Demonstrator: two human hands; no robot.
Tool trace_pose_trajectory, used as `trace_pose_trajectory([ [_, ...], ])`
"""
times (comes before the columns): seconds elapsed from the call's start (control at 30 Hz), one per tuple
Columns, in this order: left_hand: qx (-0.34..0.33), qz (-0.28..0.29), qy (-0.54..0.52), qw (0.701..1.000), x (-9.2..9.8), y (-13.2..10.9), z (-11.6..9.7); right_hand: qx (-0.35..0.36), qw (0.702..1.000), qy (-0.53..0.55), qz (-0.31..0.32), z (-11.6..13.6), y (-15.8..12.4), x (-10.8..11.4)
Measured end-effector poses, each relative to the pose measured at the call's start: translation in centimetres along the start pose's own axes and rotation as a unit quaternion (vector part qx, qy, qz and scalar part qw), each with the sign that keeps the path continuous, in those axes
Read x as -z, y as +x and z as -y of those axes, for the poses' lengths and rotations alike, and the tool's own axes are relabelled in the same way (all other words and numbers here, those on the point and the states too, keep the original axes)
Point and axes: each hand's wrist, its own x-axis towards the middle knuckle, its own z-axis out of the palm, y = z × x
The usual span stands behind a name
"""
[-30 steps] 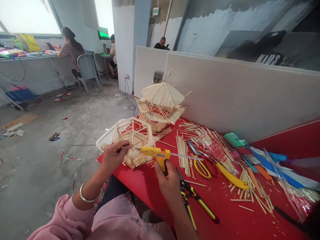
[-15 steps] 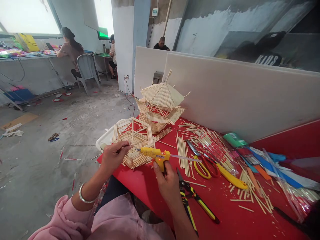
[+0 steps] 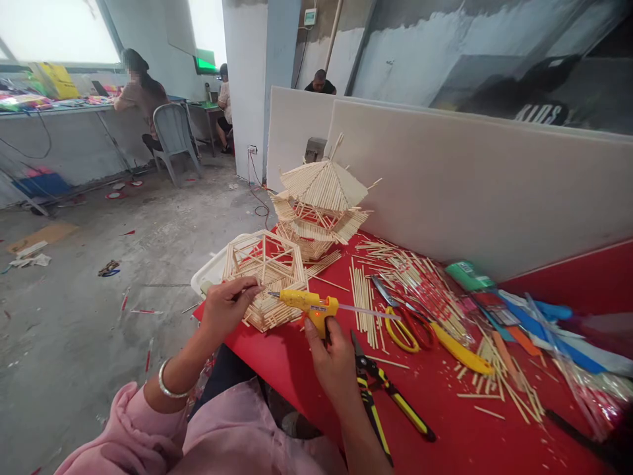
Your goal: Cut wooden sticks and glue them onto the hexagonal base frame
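My right hand (image 3: 330, 353) is wrapped round the handle of a yellow hot glue gun (image 3: 307, 303), with a clear glue stick (image 3: 368, 311) jutting from its back. The gun's nozzle points left, close to the fingertips of my left hand (image 3: 228, 305). Thumb and forefinger of that hand are pinched together; whatever sits between them is too small to make out. Just behind lies a hexagonal frame of wooden sticks (image 3: 264, 258), partly covered by my left hand and the gun. A tiered stick pavilion with a pointed roof (image 3: 324, 188) stands farther back.
On the red table (image 3: 277, 369), pliers (image 3: 378, 389), yellow-handled scissors (image 3: 398, 326), a yellow cutter (image 3: 462, 349) and loose wooden sticks (image 3: 363, 297) lie to the right. White boards (image 3: 469, 178) rise behind. A white tray (image 3: 202, 277) is at the left edge. People sit farther back.
The view has shifted slightly. Both hands keep nearly the same pose, with the glue gun's nozzle still beside my left fingertips.
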Motion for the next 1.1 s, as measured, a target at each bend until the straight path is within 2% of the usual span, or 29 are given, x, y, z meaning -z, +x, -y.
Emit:
trace_pose_trajectory([
  [0.7,-0.015,0.004,0.018,1.0,-0.16,-0.3,0.39,0.011,1.0,-0.016,-0.013,-0.15,0.02,-0.11],
  [1.1,-0.02,-0.002,0.015,1.0,-0.31,-0.33,0.5,0.004,1.0,-0.002,0.005,0.15,-0.08,-0.02],
])
